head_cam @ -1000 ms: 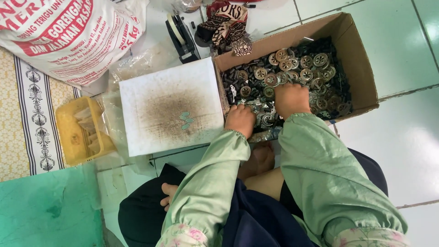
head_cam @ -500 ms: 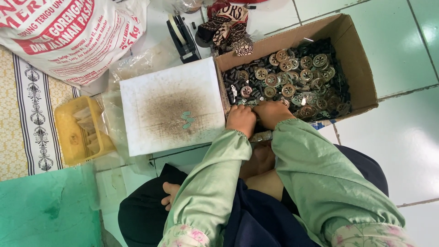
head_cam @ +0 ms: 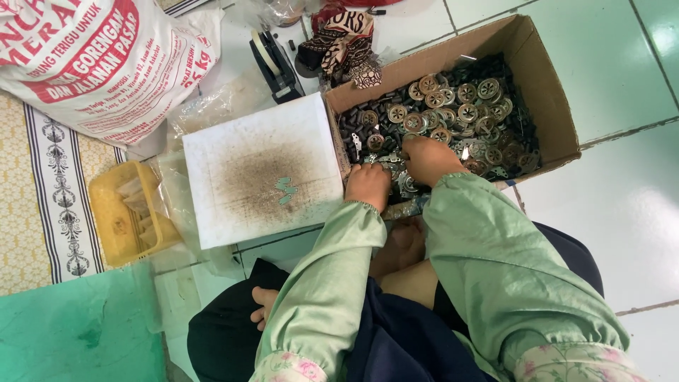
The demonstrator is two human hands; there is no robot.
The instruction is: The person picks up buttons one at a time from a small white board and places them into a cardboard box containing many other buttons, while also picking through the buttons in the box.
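Observation:
A brown cardboard box (head_cam: pixel 546 85) on the tiled floor holds a heap of round, wheel-like metal discs (head_cam: pixel 453 106) and small dark parts. My left hand (head_cam: pixel 368 185) rests at the box's near left corner, fingers curled down among the small metal pieces. Just to its right, my right hand (head_cam: pixel 428 157) presses into the heap, fingers bent over the parts. What either hand grips is hidden beneath the fingers. A white square board (head_cam: pixel 262 170) with a dark stained middle lies left of the box, with two small greenish pieces (head_cam: pixel 286 189) on it.
A large white sack with red print (head_cam: pixel 99 64) lies at upper left. A yellow plastic basket (head_cam: pixel 127 212) sits left of the board, a green sheet (head_cam: pixel 71 332) below it. A black tape dispenser (head_cam: pixel 276 64) and a patterned cloth (head_cam: pixel 346 42) lie behind the box.
My right hand has drawn back from deeper in the box toward my left hand at the near edge. My left hand has stayed put.

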